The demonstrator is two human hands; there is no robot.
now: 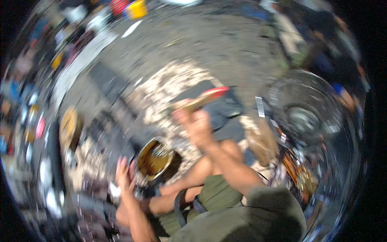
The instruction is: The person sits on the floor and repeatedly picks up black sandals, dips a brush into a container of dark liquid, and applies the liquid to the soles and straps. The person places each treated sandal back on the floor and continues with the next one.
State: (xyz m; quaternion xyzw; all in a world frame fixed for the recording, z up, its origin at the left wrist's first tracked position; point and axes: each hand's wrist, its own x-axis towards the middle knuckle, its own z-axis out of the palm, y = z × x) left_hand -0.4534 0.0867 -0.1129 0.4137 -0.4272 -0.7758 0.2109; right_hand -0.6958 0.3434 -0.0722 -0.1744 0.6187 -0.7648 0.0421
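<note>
My right hand [197, 123] is closed around a tan, flat, elongated piece with a red end [207, 97]. Motion blur hides its exact kind. It is raised over a dark flat sheet or block [227, 115] on the ground. Fingers apart, my left hand [125, 173] appears to hold nothing. Just right of it stands a round metal pot [154, 159] with brown contents and something shiny at its far side. The hand is beside the pot's rim; whether it touches is unclear in the blur.
Pale chips or shavings [177, 78] cover the ground ahead. A cut log or wooden block [70, 127] stands at left. To the right are a large dark round tub or tyre-like ring [306, 109], a brown bundle [260, 141] and scattered strips. A yellow container [137, 9] sits at the far edge.
</note>
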